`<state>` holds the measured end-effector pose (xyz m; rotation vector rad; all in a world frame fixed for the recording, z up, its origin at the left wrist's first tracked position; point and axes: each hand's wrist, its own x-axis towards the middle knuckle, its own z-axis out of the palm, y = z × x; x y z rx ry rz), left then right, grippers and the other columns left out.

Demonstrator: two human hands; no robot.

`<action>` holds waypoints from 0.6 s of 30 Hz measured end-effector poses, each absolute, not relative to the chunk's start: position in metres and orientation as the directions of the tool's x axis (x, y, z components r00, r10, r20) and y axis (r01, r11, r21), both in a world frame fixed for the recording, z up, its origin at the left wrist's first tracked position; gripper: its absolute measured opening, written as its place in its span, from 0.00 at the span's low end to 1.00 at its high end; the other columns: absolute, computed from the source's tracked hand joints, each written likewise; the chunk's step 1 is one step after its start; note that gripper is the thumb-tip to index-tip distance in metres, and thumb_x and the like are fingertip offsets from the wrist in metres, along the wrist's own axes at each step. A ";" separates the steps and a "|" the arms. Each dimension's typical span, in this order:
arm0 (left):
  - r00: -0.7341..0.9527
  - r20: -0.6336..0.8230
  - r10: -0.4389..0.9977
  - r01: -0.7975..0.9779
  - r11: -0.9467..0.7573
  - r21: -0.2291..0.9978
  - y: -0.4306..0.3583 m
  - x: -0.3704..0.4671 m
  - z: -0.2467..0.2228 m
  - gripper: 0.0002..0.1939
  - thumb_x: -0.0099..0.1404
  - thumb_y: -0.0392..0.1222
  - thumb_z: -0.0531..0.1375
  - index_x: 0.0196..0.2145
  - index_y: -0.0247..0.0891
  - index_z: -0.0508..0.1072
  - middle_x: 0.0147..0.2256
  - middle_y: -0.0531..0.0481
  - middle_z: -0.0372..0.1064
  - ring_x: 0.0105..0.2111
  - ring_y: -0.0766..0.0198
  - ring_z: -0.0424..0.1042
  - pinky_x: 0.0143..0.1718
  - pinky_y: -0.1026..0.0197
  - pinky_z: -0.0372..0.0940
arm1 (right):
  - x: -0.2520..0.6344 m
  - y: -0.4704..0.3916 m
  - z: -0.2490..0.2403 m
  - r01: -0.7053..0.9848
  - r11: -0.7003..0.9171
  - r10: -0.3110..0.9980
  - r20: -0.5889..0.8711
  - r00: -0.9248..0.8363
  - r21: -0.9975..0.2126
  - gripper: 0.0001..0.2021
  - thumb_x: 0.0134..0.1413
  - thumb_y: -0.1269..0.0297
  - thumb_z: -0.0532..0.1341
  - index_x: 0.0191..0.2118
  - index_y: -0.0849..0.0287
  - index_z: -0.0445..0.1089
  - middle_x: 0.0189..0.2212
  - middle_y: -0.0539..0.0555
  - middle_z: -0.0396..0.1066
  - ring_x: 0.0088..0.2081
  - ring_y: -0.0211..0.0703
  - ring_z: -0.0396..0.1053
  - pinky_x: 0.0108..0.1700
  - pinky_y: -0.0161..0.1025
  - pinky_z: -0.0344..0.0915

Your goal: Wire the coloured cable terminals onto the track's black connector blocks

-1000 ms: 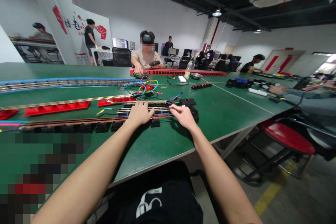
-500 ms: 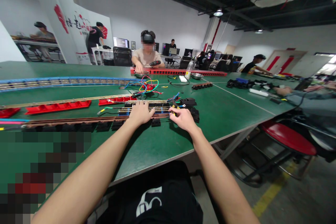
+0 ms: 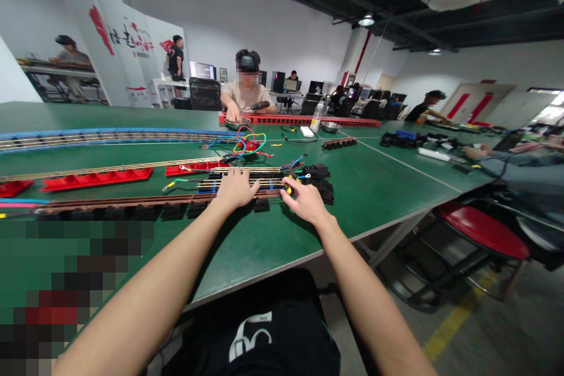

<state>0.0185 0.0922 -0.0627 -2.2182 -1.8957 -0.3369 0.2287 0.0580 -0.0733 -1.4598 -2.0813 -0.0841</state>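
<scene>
My left hand (image 3: 237, 188) lies over the gold-coloured rails (image 3: 207, 184) of a track piece with black and blue parts, its fingers pressed down on them. My right hand (image 3: 303, 198) is closed around a small yellow-and-black tool (image 3: 289, 190) at the right end of the same rails. Black blocks (image 3: 324, 188) sit just beyond my right hand. A green wire (image 3: 176, 181) with a ring end sticks out on the left. Brown rails (image 3: 110, 202) on black supports run along the near side.
Red track supports (image 3: 99, 179) and a blue curved track (image 3: 110, 137) lie to the left. Coloured wires (image 3: 251, 144) are bunched behind my hands. Across the green table (image 3: 374, 188) a person (image 3: 247, 91) reaches into a metal bowl. A red stool (image 3: 484, 229) stands at the right.
My right hand and the tool have shifted slightly left, with the tool turned. My left hand stays in place. In the background, a standing person has straightened up and moved right.
</scene>
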 end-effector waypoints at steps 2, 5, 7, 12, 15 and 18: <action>0.146 0.304 0.941 0.988 -0.153 0.000 0.092 0.018 -0.063 0.30 0.68 0.55 0.45 0.55 0.29 0.66 0.54 0.32 0.66 0.55 0.46 0.64 0.52 0.50 0.60 | 0.228 0.058 -0.073 0.860 0.413 0.826 0.522 -0.214 -0.301 0.18 0.62 0.53 0.52 0.52 0.51 0.70 0.23 0.49 0.71 0.24 0.41 0.67 0.30 0.34 0.54; 0.138 0.298 0.944 0.989 -0.147 0.008 0.092 0.018 -0.062 0.30 0.68 0.56 0.44 0.54 0.30 0.66 0.54 0.32 0.66 0.55 0.46 0.64 0.52 0.50 0.60 | 0.226 0.057 -0.071 0.811 0.408 0.826 0.548 -0.133 -0.418 0.19 0.65 0.53 0.48 0.54 0.53 0.67 0.22 0.49 0.70 0.24 0.41 0.67 0.30 0.34 0.54; 0.139 0.292 0.946 0.989 -0.149 0.011 0.092 0.018 -0.062 0.30 0.68 0.55 0.45 0.54 0.29 0.67 0.53 0.33 0.66 0.54 0.46 0.64 0.52 0.51 0.60 | 0.225 0.057 -0.071 0.759 0.384 0.840 0.541 -0.050 -0.525 0.20 0.65 0.51 0.47 0.54 0.54 0.65 0.21 0.48 0.68 0.24 0.41 0.66 0.30 0.34 0.55; 0.139 0.296 0.945 0.988 -0.152 0.022 0.092 0.018 -0.061 0.29 0.68 0.55 0.45 0.52 0.29 0.68 0.52 0.33 0.67 0.53 0.45 0.64 0.50 0.50 0.61 | 0.226 0.060 -0.075 0.619 0.402 0.837 0.545 0.052 -0.675 0.21 0.65 0.49 0.45 0.53 0.53 0.63 0.20 0.46 0.64 0.23 0.40 0.65 0.30 0.35 0.57; 0.136 0.292 0.947 0.989 -0.149 0.021 0.091 0.018 -0.061 0.29 0.68 0.55 0.45 0.52 0.29 0.67 0.52 0.32 0.67 0.54 0.45 0.64 0.50 0.49 0.61 | 0.224 0.064 -0.075 0.417 0.378 0.878 0.463 0.123 -0.827 0.22 0.63 0.44 0.46 0.52 0.51 0.61 0.18 0.43 0.61 0.19 0.37 0.62 0.25 0.32 0.56; 0.140 0.291 0.946 0.989 -0.150 0.013 0.091 0.018 -0.061 0.29 0.68 0.55 0.45 0.52 0.29 0.67 0.53 0.31 0.66 0.54 0.45 0.65 0.51 0.49 0.60 | 0.222 0.066 -0.072 0.048 0.260 0.942 0.264 0.205 -0.964 0.24 0.59 0.38 0.48 0.51 0.49 0.57 0.16 0.39 0.58 0.13 0.32 0.52 0.17 0.28 0.48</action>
